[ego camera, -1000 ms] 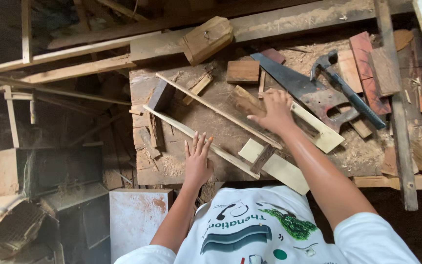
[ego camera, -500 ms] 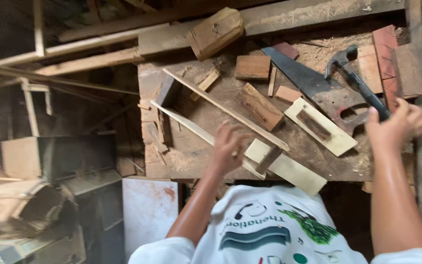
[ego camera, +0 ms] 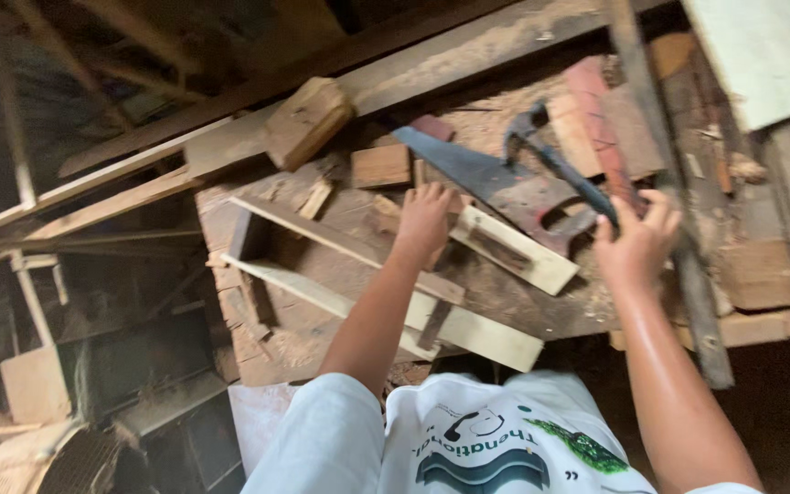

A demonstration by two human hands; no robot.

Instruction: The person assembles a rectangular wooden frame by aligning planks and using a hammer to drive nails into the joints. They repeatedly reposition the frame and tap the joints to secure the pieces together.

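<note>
A handsaw (ego camera: 496,178) and wood block (ego camera: 308,119) lie on the workbench (ego camera: 523,41).

No package, sign or screen shows on the workbench (ego camera: 541,316). The one printed mark is the logo (ego camera: 505,457) on the person's white shirt (ego camera: 468,430), just below the bench's near edge: dark teal wavy bands under a small handset shape, with what may be a green leaf patch beside it, cut off by the frame's lower edge

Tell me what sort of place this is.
Most likely a woodworking shop: a sawdust-strewn workbench, a handsaw, a claw hammer by the right hand, and wood offcuts lying about.
</note>
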